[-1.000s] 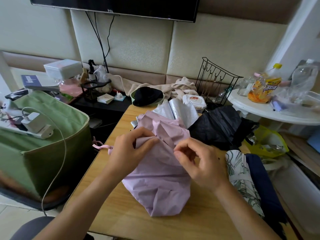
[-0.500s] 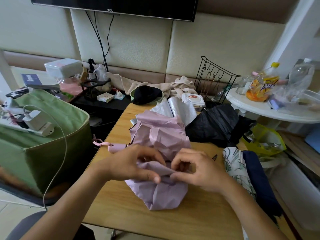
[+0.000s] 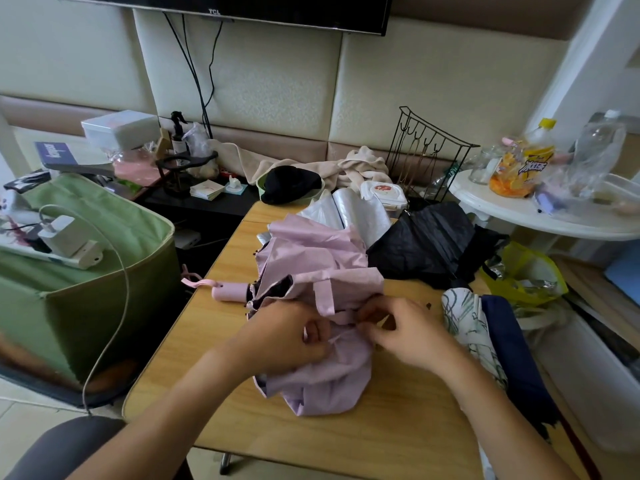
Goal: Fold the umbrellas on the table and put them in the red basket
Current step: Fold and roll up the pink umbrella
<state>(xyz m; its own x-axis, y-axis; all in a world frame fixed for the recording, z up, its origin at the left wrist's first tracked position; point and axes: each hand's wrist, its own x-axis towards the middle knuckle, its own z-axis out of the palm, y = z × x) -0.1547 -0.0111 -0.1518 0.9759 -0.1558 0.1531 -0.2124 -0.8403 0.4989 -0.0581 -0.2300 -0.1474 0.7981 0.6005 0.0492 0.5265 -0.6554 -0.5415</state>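
Lilac fabric of the pink umbrella lies crumpled in soft creased folds at the middle of the wooden table, its smooth cylindrical handle pointing left. The left hand grips bunched canopy with curled fingers, and the right hand pinches a thin fold just beside it. Behind lie a silver-lined umbrella and a wrinkled black umbrella; a leaf-print umbrella and a navy umbrella rest along the table's right edge. A green fabric bin stands left, a round white side table right, padded cream wall panels behind.
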